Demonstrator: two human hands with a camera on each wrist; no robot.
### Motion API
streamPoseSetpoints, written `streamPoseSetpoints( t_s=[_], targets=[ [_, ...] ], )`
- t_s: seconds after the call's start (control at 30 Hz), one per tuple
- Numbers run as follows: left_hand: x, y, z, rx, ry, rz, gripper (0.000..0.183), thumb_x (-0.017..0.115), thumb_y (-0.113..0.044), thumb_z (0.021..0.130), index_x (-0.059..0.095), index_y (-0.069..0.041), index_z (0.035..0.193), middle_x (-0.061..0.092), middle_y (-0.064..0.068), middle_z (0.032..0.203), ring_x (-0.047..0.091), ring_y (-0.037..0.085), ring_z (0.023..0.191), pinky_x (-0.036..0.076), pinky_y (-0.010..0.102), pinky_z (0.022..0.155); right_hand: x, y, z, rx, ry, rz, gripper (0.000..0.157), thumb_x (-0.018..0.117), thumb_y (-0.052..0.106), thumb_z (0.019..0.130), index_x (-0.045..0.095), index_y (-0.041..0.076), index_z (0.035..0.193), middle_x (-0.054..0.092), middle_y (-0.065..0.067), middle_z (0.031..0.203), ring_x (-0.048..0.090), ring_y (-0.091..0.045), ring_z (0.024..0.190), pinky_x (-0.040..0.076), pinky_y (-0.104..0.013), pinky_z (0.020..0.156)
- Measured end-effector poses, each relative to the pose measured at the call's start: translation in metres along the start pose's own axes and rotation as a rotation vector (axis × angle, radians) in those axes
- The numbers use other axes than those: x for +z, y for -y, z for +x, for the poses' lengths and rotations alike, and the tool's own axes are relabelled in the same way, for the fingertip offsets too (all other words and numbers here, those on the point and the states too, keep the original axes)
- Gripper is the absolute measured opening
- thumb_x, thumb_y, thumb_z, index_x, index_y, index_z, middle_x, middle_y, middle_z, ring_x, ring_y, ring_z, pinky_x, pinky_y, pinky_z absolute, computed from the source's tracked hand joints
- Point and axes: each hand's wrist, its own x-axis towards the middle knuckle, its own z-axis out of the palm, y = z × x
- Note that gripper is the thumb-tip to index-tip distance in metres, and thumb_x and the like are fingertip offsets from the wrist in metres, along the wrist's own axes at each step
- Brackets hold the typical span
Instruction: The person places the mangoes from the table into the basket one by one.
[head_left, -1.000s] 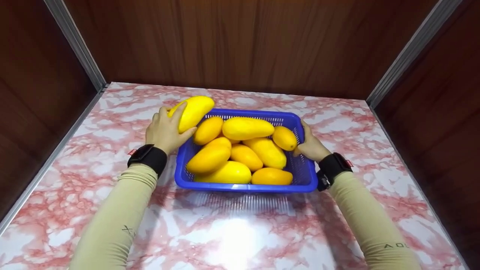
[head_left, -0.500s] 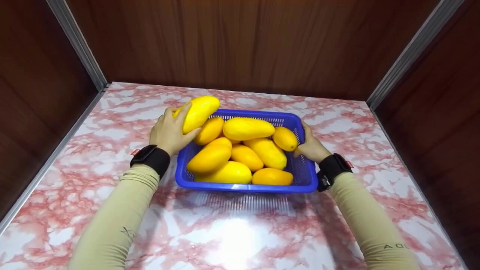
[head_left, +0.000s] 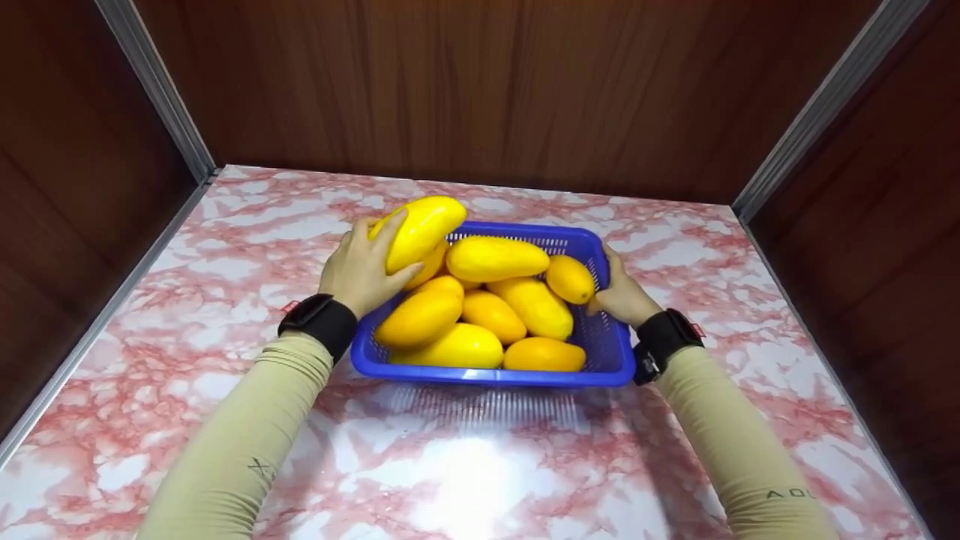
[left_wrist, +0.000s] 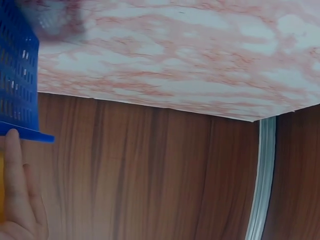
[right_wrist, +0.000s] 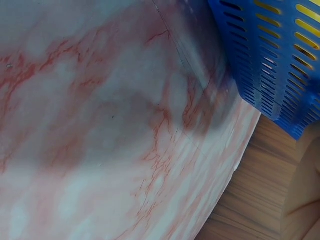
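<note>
A large yellow mango [head_left: 427, 229] is in the grip of my left hand [head_left: 361, 270], thumb and fingers spread around its left end. It tilts over the back left corner of a blue plastic basket [head_left: 491, 375] and overlaps an orange-yellow mango [head_left: 430, 268] there. On the basket's right wall, my right hand [head_left: 627, 294] holds the rim, thumb inside and fingers outside. Several more mangoes [head_left: 496, 257] lie piled inside. In the left wrist view, a fingertip of the left hand [left_wrist: 20, 200] is right at the basket's rim [left_wrist: 30, 132].
The basket stands on a red-and-white marbled tabletop [head_left: 465, 465]. Brown wood-grain panels [head_left: 480, 90] rise at the back and both sides, with grey metal corner posts [head_left: 154, 82] between them.
My left hand has moved right with the mango, from beside the basket's left rim to over its back left corner. The right hand keeps its hold on the basket.
</note>
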Motion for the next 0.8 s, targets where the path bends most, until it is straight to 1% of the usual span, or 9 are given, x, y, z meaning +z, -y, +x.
streamPoseSetpoints(
  t_s=[0.13,0.27,0.37,0.53,0.7,0.8],
  targets=[
    [0.0,-0.005,0.0,-0.001,0.012,-0.009,0.077,0.065,-0.053,0.089,0.035,-0.026,0.154,0.048,0.025,0.131,0.056,0.041,0.11,0.052,0.056,0.087,0.001,0.0,0.0,0.003,-0.003,-0.006,0.123,0.065,-0.009,0.06,-0.006,0.011,0.159,0.032,-0.033,0.152,0.042,-0.038,0.124,0.035,-0.047,0.11],
    [0.001,-0.011,0.0,0.017,0.009,-0.04,0.077,0.066,-0.053,0.088,0.035,-0.026,0.154,0.048,0.024,0.132,0.055,0.041,0.113,0.052,0.056,0.088,0.001,0.0,0.0,0.001,-0.004,-0.001,0.124,0.065,-0.009,0.06,-0.006,0.011,0.159,0.032,-0.033,0.152,0.041,-0.038,0.124,0.035,-0.047,0.11],
    [0.002,-0.016,-0.001,0.028,0.013,-0.05,0.077,0.065,-0.054,0.089,0.035,-0.027,0.154,0.047,0.023,0.133,0.054,0.041,0.114,0.052,0.057,0.087,0.0,0.0,0.0,0.004,-0.005,-0.007,0.125,0.066,-0.009,0.06,-0.007,0.013,0.159,0.032,-0.033,0.152,0.041,-0.038,0.124,0.035,-0.048,0.11],
    [0.003,-0.021,-0.004,0.031,0.037,-0.018,0.076,0.064,-0.054,0.09,0.033,-0.028,0.154,0.045,0.022,0.135,0.054,0.04,0.114,0.055,0.058,0.082,0.0,0.001,-0.001,0.015,-0.002,-0.024,0.126,0.068,-0.008,0.061,-0.008,0.013,0.159,0.032,-0.033,0.153,0.042,-0.037,0.124,0.034,-0.047,0.111],
    [0.004,-0.025,-0.006,0.035,0.048,0.019,0.076,0.063,-0.056,0.089,0.033,-0.031,0.154,0.045,0.021,0.138,0.055,0.041,0.115,0.055,0.058,0.08,0.0,0.002,-0.002,0.008,0.0,-0.023,0.126,0.067,-0.009,0.06,-0.006,0.013,0.159,0.038,-0.034,0.148,0.044,-0.038,0.119,0.037,-0.047,0.107],
    [0.005,-0.03,-0.006,0.041,0.058,0.023,0.076,0.063,-0.057,0.089,0.033,-0.033,0.154,0.045,0.02,0.14,0.055,0.042,0.115,0.055,0.059,0.078,0.0,0.001,-0.002,-0.001,-0.002,-0.012,0.125,0.066,-0.01,0.059,-0.005,0.013,0.159,0.039,-0.034,0.147,0.045,-0.038,0.118,0.039,-0.047,0.105]
  ],
)
